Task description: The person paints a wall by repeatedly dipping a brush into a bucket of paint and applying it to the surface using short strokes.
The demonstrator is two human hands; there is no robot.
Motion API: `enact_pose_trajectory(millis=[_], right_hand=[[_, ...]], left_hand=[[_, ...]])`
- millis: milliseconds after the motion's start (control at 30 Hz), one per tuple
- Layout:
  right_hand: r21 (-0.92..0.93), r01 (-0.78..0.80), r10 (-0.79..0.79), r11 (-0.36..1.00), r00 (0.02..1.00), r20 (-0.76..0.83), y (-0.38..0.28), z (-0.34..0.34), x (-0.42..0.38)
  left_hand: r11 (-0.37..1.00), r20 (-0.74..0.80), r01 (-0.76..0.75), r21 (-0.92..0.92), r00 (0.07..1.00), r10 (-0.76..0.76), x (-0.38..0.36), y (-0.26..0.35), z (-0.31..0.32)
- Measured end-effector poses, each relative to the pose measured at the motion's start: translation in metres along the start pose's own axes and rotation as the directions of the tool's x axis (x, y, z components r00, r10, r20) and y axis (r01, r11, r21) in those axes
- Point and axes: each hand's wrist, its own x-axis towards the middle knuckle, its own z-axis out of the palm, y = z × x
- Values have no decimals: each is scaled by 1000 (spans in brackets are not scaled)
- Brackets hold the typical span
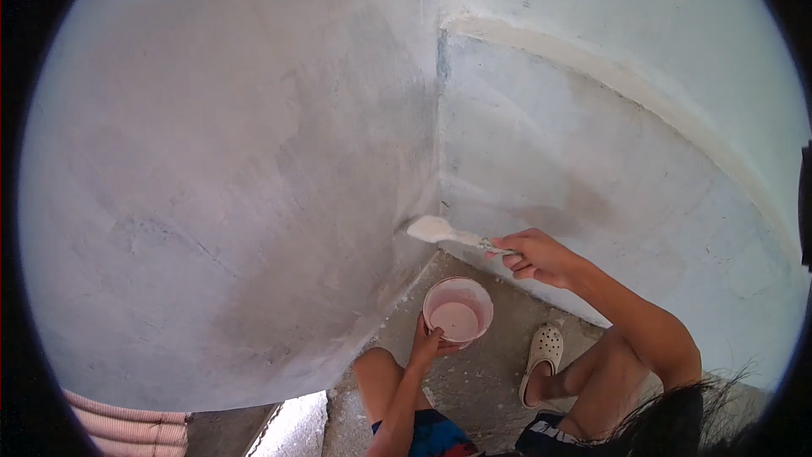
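My right hand (537, 257) is closed round the handle of a paint-coated brush (431, 229). The brush head, pale with paint, is at the left wall (279, 161), close to the corner; whether its tip touches the wall is hard to tell. Below it, my left hand (428, 340) grips the rim and side of a small round tub (458, 310), thumb at the edge. Pinkish-white paint lies in the bottom of the tub, and its inner wall is smeared with the same colour.
The right wall (541, 144) meets the left one at the corner, with a raised ledge (626, 76) curving across it. My foot in a pale clog (546, 345) rests on the rough concrete floor (499, 364). Ribbed pinkish material (127, 427) shows at the lower left.
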Motion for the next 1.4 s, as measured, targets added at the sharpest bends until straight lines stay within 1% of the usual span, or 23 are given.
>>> enact_pose_trajectory(millis=[67,100,167,200,267,400,500,567,600,667,700,767,800,867,900,967,1000,1067,1100,1167,1200,1267,1400], right_hand=[[42,80,-80,996,997,-15,-12,2,-22],[43,81,-80,996,997,-17,-16,3,-31],[36,195,-194,980,981,-9,-23,2,-47],[39,196,-196,980,981,-14,-25,2,-54],[45,279,-279,959,960,-14,-29,1,-66],[20,332,-330,943,942,-56,-34,-2,-81],[42,365,-362,930,930,-71,-27,-8,-71],[32,345,-345,938,939,-7,-9,-14,-49],[31,344,-344,938,939,-5,0,-15,-38],[-131,247,-239,960,968,72,20,-14,-13],[-131,247,-239,960,968,75,31,-15,1],[-349,144,-154,926,988,-1,55,-18,28],[-346,146,-155,927,988,4,66,-20,40],[-423,50,-69,905,997,-30,89,-26,60],[-418,48,-68,907,997,-34,99,-28,68],[-451,-73,38,890,996,-87,118,-31,79],[-455,-75,38,888,995,-91,127,-32,84],[-383,-159,132,910,986,-97,140,-29,92],[-383,-158,131,910,987,-96,142,-27,94],[-343,-205,173,917,977,-121,146,-22,98],[-342,-203,169,918,977,-127,141,-17,96],[-203,-80,79,976,997,-12,126,-8,96],[-178,-60,54,982,998,-41,80,-3,75]], left_hand=[[999,2,26,-20,1000,-26,-2,4,4],[999,4,27,-19,1000,-27,-1,4,4],[999,5,34,-35,999,-34,0,3,7],[999,9,37,-31,999,-36,2,1,7],[1000,11,14,-11,1000,-14,5,-4,5],[999,24,38,-29,999,-37,3,-2,5],[997,56,3,-77,998,1,6,-8,-1],[997,5,47,-59,999,-47,6,-5,1],[997,4,47,-60,999,-46,5,-3,2],[999,-3,33,-1,999,-33,2,-2,5],[1000,-7,32,-2,999,-32,2,-5,6],[999,28,34,35,999,-35,3,-15,7],[999,23,34,39,999,-35,2,-18,8],[994,86,77,82,993,-84,0,-24,8],[993,89,81,86,992,-89,0,-26,7],[988,90,129,82,987,-136,1,-30,8],[989,94,127,77,987,-134,1,-29,11],[978,52,157,139,985,-165,-2,-23,17],[978,51,156,138,985,-164,-2,-23,18],[973,78,149,178,983,-165,-2,-23,22],[973,84,147,180,983,-164,-1,-26,23],[981,117,96,172,986,-117,0,-28,24],[964,92,116,239,986,-142,3,-32,24]])
